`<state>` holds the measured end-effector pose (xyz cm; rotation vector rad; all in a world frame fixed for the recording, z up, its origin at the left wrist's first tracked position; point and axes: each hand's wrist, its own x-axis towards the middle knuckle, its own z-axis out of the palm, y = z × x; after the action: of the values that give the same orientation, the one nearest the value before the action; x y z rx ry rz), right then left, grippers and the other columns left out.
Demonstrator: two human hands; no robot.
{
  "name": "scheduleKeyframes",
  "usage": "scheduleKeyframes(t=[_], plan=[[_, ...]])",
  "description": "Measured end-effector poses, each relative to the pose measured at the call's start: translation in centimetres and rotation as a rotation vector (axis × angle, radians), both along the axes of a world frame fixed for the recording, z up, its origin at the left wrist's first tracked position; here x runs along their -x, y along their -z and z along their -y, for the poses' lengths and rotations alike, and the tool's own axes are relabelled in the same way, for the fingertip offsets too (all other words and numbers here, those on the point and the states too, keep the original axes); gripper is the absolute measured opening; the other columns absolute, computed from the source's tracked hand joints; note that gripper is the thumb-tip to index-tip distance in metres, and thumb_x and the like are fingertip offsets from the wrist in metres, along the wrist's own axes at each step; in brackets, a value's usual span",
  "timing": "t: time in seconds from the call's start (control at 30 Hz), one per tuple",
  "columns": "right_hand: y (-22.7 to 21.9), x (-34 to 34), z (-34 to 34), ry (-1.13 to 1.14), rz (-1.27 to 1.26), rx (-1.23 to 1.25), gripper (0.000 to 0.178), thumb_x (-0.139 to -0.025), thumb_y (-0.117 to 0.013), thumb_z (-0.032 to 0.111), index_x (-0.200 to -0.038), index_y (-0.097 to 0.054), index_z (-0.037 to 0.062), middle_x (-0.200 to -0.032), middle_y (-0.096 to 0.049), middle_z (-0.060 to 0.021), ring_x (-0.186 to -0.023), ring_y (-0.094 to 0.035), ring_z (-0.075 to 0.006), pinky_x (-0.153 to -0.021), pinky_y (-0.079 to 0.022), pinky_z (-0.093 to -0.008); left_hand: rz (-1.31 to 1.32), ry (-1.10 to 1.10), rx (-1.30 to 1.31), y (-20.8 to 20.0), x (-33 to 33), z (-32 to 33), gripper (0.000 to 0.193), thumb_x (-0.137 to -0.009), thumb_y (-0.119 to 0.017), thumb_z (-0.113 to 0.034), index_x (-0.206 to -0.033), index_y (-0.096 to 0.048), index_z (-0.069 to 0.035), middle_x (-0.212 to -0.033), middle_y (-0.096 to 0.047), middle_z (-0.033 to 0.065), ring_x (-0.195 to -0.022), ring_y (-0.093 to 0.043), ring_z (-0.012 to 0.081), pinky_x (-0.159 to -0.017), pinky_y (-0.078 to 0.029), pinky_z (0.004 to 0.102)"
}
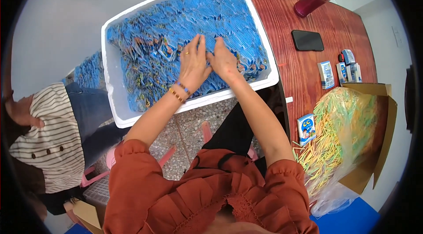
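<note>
A white foam box (pixel 111 88) in front of me is filled with tightly packed rows of small blue printed packets (pixel 207 7). Over the middle of these rows lies my left hand (pixel 192 63), its fingers stretched forward on the packets. Close to its right, my right hand (pixel 224 61) touches the packets with thumb and forefinger apart; its other fingers are partly hidden. I see nothing held in either hand. One loose packet (pixel 167 50) sits tilted on top, left of my left hand.
On the red-brown table (pixel 286 13) lie a phone (pixel 307 40), a dark red tumbler (pixel 313 0), several small packets (pixel 326 75) and an opened carton (pixel 387 124) with a clear bag of thin coloured sticks (pixel 326 141). Another person in a striped top (pixel 57 132) is at left.
</note>
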<state>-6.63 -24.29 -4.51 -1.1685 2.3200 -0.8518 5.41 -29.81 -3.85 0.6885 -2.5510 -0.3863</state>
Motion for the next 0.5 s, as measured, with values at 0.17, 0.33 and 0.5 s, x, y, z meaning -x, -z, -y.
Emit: scheduleKeyframes(t=[0.17,0.33,0.5], plan=[[-0.6,-0.8,0.5,-0.075,-0.177,-0.065,0.047,-0.082,-0.062,0.020,-0.117,-0.042,-0.0035,-0.120,-0.048,-0.0265,-0.094,-0.060,-0.0433,-0.075,-0.051,-0.0487,0.167,-0.115,-0.527,1.8,-2.5,2.0,0.056,-0.069,-0.079,-0.015,-0.110,-0.046,0.002,-0.115,-0.046,0.0211,-0.102,-0.051,0.0379,-0.083,-0.044,0.0416],[-1.7,-0.8,0.3,-0.046,-0.182,-0.045,0.056,-0.079,-0.069,0.022,-0.120,-0.042,-0.0045,-0.120,-0.047,-0.0236,-0.100,-0.057,-0.0411,-0.078,-0.051,-0.0464,-0.020,-0.008,-0.451,6.5,-0.5,3.2,0.045,-0.072,-0.079,-0.008,-0.092,-0.040,0.000,-0.087,-0.052,0.0116,-0.069,-0.054,0.0209,-0.064,-0.048,0.0311],[-3.5,1.4,-5.1,-0.035,-0.316,0.215,0.053,-0.077,-0.073,0.019,-0.120,-0.048,-0.0004,-0.114,-0.051,-0.0201,-0.094,-0.059,-0.0352,-0.076,-0.049,-0.0436,0.034,-0.049,-0.615,6.4,-1.2,3.5,0.043,-0.076,-0.078,-0.014,-0.090,-0.039,-0.002,-0.084,-0.051,0.0094,-0.069,-0.054,0.0180,-0.063,-0.049,0.0288]])
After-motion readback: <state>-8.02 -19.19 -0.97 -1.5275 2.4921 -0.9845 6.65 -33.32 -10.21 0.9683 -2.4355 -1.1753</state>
